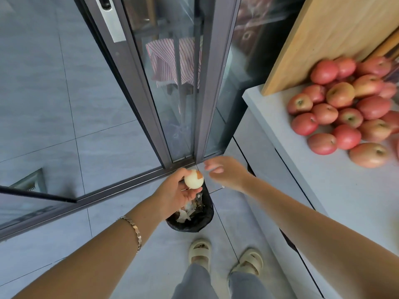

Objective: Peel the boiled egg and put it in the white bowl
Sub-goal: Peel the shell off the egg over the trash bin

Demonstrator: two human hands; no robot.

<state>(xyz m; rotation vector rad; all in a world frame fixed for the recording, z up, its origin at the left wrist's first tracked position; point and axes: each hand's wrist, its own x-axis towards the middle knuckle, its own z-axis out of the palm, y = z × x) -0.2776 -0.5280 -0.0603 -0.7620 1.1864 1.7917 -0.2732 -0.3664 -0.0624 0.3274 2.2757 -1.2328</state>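
Note:
My left hand (172,192) holds the boiled egg (193,180) over a black-lined bin (201,221) on the floor. Most of the egg is bare and pale; a patch of brown shell still clings to its upper right. My right hand (226,173) hovers just right of the egg, blurred, fingers spread, apart from the egg and with nothing visible in it. Shell pieces lie inside the bin. No white bowl is in view.
A grey counter (323,180) runs along the right with a pile of red apples (345,113) and a wooden board (313,39) leaning behind it. Glass sliding doors (179,93) stand ahead. My sandalled feet (224,257) stand on grey floor tiles below the bin.

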